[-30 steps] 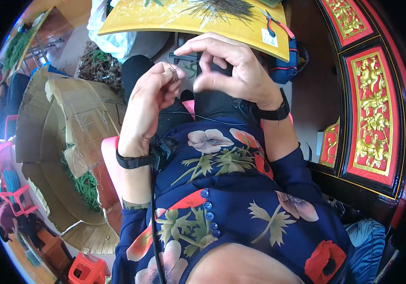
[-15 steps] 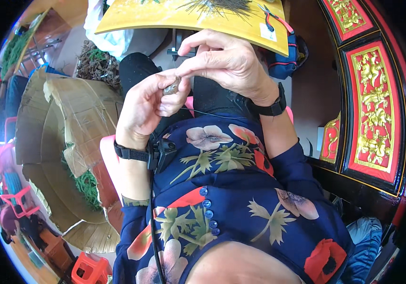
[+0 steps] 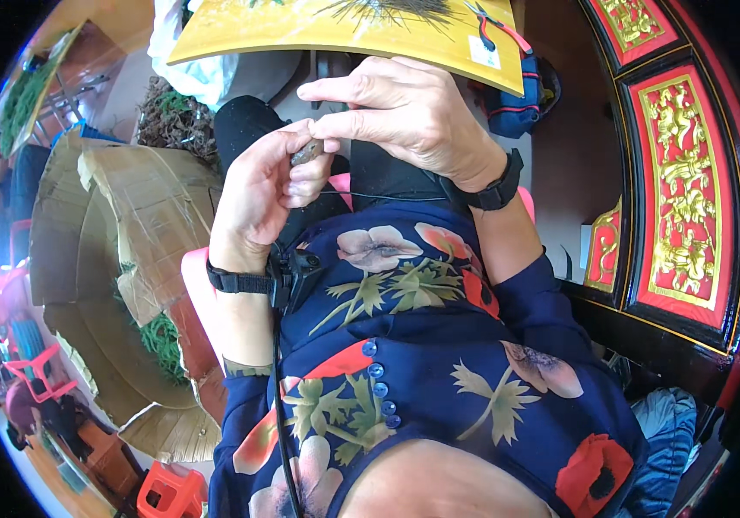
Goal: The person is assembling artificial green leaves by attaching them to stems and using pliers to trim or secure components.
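**Both hands meet on one small brown piece**

While the cardboard sheets (image 3: 120,250) and green stalks (image 3: 158,337) lie off to our left, we pinch a small brown piece (image 3: 307,153) in our left hand (image 3: 262,194), held above our lap. Our right hand (image 3: 404,116) closes thumb and forefinger on its top end. We judge this a fine working step; next comes a steady pull or twist. What the piece is stays unclear. The yellow tray (image 3: 344,34) is cut off above.

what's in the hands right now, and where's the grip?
A small dark piece, pinched at its ends between the left hand fingertips and the right hand thumb and forefinger. What it is cannot be told.
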The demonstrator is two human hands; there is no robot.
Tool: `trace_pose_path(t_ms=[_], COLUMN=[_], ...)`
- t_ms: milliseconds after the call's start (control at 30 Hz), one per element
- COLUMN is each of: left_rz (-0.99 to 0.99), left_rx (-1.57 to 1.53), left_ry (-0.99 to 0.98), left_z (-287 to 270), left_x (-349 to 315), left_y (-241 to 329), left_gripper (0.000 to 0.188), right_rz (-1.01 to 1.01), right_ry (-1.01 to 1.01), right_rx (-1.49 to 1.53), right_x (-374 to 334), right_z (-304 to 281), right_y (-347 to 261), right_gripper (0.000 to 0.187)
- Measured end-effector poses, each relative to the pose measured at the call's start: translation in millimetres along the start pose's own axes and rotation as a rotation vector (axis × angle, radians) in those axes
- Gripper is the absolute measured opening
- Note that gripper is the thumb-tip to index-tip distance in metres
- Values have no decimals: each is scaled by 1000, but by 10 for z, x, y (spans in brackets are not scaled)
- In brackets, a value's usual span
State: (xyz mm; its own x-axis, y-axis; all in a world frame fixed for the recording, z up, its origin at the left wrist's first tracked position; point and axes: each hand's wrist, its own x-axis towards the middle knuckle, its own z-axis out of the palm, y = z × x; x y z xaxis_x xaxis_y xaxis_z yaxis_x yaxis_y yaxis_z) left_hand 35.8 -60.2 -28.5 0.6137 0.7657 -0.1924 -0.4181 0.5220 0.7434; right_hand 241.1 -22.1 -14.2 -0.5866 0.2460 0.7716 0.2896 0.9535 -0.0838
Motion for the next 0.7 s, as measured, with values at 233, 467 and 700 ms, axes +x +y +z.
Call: trace_pose_path(t_ms=[233,467,700], left_rz=[-9,6,25], left_rx=[-3,-122,-163], left_ry=[65,-127,7], left_z=[42,-65,16], left_x=[34,21,81], left_y=[-11,24,-45], left_gripper=[28,28,24], right_rz=[57,64,85], right_ry=[-34,24,-9], right_rx=[-137,-171,-193], right_x=[-28,9,-47], right_z=[46,33,58], right_y=[-3,-33,23], right_gripper=[22,23,18])
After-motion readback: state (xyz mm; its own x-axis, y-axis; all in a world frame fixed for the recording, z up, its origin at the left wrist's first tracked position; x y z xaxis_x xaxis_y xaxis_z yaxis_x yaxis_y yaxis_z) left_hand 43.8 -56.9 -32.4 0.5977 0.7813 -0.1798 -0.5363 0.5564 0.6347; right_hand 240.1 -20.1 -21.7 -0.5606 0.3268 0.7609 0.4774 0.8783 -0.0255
